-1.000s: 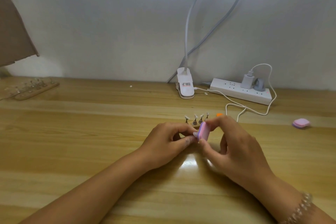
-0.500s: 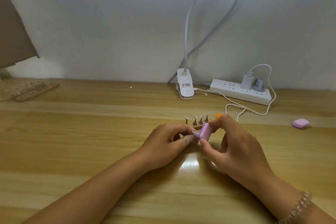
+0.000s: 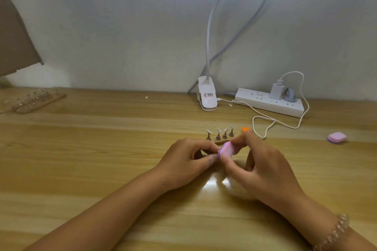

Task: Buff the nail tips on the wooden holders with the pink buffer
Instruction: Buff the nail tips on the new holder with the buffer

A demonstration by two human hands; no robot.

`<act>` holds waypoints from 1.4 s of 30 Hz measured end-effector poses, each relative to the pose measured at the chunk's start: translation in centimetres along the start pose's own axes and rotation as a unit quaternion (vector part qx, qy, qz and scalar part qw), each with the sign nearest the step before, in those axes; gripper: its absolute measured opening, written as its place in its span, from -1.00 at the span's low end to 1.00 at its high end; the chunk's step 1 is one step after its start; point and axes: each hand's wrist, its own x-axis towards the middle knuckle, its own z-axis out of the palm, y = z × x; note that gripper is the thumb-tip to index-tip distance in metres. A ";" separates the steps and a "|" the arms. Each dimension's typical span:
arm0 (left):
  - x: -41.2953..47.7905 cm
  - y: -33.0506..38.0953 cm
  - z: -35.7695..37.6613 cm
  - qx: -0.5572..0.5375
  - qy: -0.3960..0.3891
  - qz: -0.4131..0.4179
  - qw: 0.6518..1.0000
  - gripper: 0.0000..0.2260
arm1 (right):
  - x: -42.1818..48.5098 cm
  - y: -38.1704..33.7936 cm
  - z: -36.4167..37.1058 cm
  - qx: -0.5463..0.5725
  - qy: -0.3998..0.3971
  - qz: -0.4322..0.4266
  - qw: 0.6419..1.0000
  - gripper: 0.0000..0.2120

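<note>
The pink buffer (image 3: pixel 227 150) is a small rounded block with a pink face and a lilac edge. My right hand (image 3: pixel 263 167) pinches it, tilted, between thumb and fingertips. My left hand (image 3: pixel 187 161) has its fingers curled, with the tips closed against the buffer's left edge; I cannot tell what they pinch. Just beyond my fingertips, four nail tips (image 3: pixel 218 131) stand on a wooden holder (image 3: pixel 221 142). Open table (image 3: pixel 102 159) lies on both sides of my hands.

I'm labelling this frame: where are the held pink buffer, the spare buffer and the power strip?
pink buffer (image 3: pixel 227 150), head view, pink face
spare buffer (image 3: pixel 337 137), head view, top face
power strip (image 3: pixel 285 107), head view, bare top
</note>
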 end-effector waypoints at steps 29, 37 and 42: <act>-0.1 0.3 0.1 -0.005 0.024 0.004 1.000 -0.92 | 0.2 0.4 -0.3 0.000 0.008 0.035 0.999 -0.73; -0.1 0.2 0.1 -0.005 0.023 0.008 1.000 -0.87 | 0.0 -0.1 -0.3 -0.035 0.007 0.006 0.999 -0.75; -0.1 0.3 -0.1 0.001 0.013 0.004 1.000 -0.83 | -0.5 -0.7 -0.1 -0.033 -0.019 -0.038 0.999 -0.73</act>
